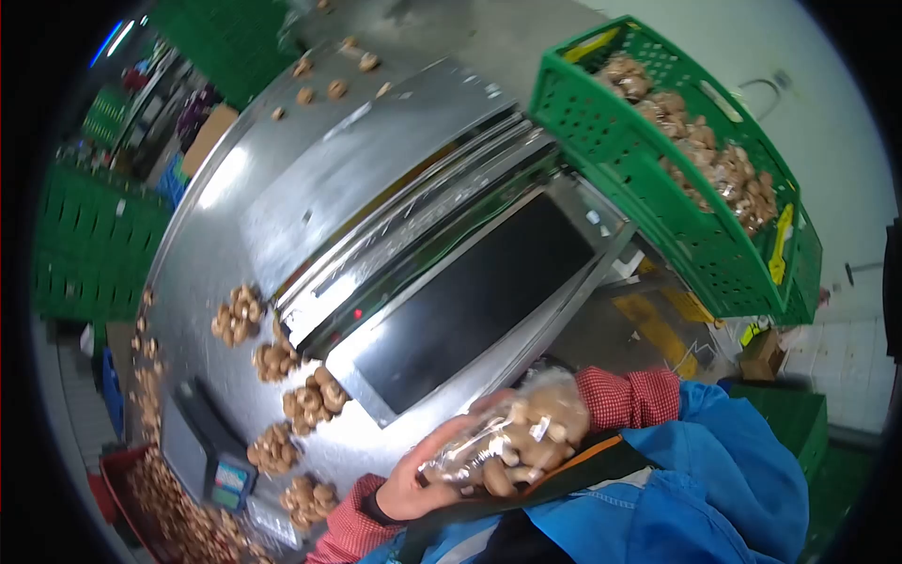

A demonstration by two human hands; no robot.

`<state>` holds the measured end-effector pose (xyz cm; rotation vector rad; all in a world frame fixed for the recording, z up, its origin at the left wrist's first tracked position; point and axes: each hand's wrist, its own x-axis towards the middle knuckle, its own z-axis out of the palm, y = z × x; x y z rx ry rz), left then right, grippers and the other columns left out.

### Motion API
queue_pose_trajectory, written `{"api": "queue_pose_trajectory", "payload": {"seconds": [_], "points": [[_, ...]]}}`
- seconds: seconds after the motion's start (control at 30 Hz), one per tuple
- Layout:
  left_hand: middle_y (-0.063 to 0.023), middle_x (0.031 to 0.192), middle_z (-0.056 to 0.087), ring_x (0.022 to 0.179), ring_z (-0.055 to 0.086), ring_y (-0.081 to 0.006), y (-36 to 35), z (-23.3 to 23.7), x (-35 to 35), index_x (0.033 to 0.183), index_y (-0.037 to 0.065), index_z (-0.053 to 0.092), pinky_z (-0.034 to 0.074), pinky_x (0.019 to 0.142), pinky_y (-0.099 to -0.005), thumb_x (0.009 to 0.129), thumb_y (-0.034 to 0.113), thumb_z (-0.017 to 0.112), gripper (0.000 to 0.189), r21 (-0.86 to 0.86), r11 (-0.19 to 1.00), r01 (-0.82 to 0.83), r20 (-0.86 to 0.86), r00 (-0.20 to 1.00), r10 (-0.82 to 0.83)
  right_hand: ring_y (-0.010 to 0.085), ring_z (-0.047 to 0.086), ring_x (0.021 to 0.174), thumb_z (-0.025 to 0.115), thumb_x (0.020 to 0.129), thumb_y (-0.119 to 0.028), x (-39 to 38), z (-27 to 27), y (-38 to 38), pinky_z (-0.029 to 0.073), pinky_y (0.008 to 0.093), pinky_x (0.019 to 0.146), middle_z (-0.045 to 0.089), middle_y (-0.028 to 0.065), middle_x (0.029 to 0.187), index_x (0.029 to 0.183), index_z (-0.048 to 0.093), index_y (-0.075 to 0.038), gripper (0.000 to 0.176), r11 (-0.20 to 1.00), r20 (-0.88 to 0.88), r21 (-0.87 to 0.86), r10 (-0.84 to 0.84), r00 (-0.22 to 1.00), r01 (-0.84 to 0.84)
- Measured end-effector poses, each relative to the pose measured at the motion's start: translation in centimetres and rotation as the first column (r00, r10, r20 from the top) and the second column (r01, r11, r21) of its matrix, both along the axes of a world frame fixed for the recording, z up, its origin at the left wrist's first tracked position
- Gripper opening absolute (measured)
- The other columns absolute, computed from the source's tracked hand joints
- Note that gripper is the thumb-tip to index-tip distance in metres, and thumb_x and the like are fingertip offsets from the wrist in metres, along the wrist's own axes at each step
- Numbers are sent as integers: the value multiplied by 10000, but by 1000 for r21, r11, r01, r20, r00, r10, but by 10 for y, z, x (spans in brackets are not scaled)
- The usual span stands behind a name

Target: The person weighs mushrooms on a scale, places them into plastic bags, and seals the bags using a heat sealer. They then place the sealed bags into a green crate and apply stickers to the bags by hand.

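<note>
A clear plastic-wrapped pack of brown mushrooms [531, 437] is held up close to my body. My left hand [418, 479] is closed round its left end, with a dark band at the wrist. My right hand [490, 402] is at the pack's far side; the pack hides most of it, and fingers show at the upper edge. Just beyond the pack lies the wrapping machine's dark flat plate [479, 305], set in a metal frame. Several loose mushroom piles [315, 399] sit on the steel table [211, 254] to the left, beside a grey scale [197, 442].
A green crate [648, 179] holding wrapped mushroom packs stands at the upper right. A red bin [117, 479] full of mushrooms is at the lower left. Loose mushrooms [336, 89] lie at the table's far end. Green crates [94, 244] are stacked at the left.
</note>
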<state>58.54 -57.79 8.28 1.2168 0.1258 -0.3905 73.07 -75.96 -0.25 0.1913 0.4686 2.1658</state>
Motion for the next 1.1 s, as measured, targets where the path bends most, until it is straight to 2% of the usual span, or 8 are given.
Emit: {"api": "queue_pose_trajectory", "payload": {"seconds": [0.07,0.17,0.3,0.57,0.83,0.93,1.0,1.1], "points": [[-126,1396,454,1280,459,-217,-6,-31,-1,1451,-32,288,354,1058,-342,882,374,654,789,-116,974,-196,-82,979,187,262,613,988,335,1013,-391,16,-24,-28,584,330,686,583,159,1118,1302,414,23,511,890,686,11,-339,644,457],[-163,1394,447,1270,461,-246,-31,-26,37,1437,-56,275,360,1072,-399,876,501,632,867,-150,908,-392,-79,920,384,270,584,1088,370,1032,-278,70,10,-84,575,376,804,523,135,1245,1328,373,15,417,761,703,258,-570,424,595],[-159,1449,374,1294,439,-252,-70,-15,108,1478,-15,198,326,1090,-396,876,497,634,903,136,977,-162,117,982,147,112,555,948,630,923,-243,112,59,-117,497,254,753,579,59,1085,1259,465,-26,432,742,805,505,-219,-552,442],[-141,1100,602,977,578,-194,-142,-21,244,1335,4,448,469,894,-353,921,444,596,622,-71,997,-9,315,949,31,62,608,688,575,927,-355,266,151,-352,473,181,475,622,1,931,1190,574,-79,381,283,729,486,390,-562,827],[-88,1012,616,932,605,-184,-149,-56,218,1258,-2,521,494,854,-327,971,222,551,365,-115,965,-236,14,971,239,176,623,934,644,876,-342,366,29,-444,552,357,687,606,85,1144,1254,545,-103,458,573,881,1,387,-272,820],[-79,1037,617,912,595,-147,-142,-57,203,1261,11,523,493,851,-298,982,186,530,329,-70,966,-251,-51,968,247,282,471,1260,587,907,-342,392,-29,-490,420,383,996,543,204,1282,1312,523,-30,515,955,-164,-275,-156,-974,-107],[-52,1009,608,896,583,-124,-138,-59,188,1263,27,526,488,839,-275,976,177,541,324,-83,952,-296,-25,955,295,316,529,1210,582,915,-350,389,-18,-453,398,382,1026,559,209,1290,1290,518,13,526,803,194,-223,592,-782,553],[-24,950,592,876,562,-99,-124,-66,153,1255,17,514,481,812,-265,974,197,556,336,-33,936,-350,54,935,352,331,587,1084,545,949,-246,355,62,-356,447,394,926,595,200,1226,1239,543,15,390,739,-154,-318,577,-802,594]]}}
